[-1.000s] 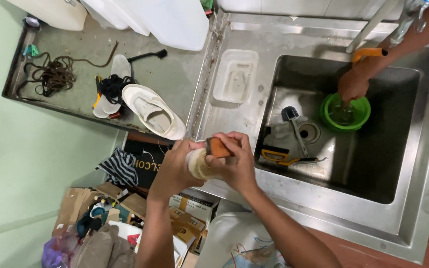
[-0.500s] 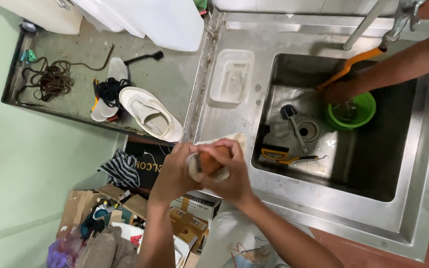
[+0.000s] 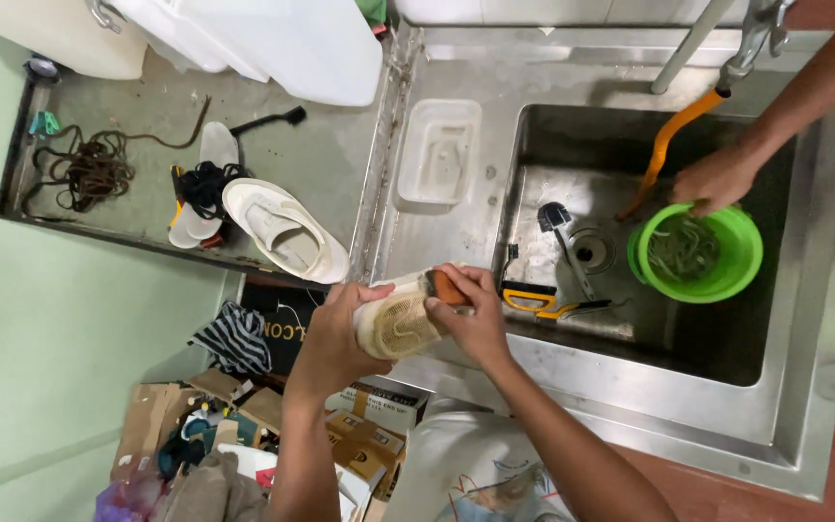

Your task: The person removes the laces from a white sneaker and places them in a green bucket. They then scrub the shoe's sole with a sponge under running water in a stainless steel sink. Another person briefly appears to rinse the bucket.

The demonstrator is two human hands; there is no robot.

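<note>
At the near edge of a steel sink, a person's left hand cups a pale, cream-coloured shoe, fingers wrapped closed around its near-left end, the ribbed sole turned up toward the camera. The right hand closes its fingers on an orange-brown scrubbing pad, pressed against the shoe's right end. The shoe sits in the air just over the sink's front rim, left of the basin.

By its look the shoe is light and soft-bodied, with a stiffer sole; likely wet, so it could turn slippery. The firmest hold appears to be around the heel or across the sole, where the shape will not collapse under scrubbing pressure.

To the far left, its apparent mate, a second cream shoe, lies on a grimy counter beside pale insoles, dark laces and a tangle of brown cord. A clear plastic tub rests on the drainboard. In the basin lie a dark-headed brush and a yellow-handled tool near the drain.

At the far right, another person's hand grips the rim of a green bowl, an orange hose running down from the tap above. Cardboard boxes crowd the floor below.
</note>
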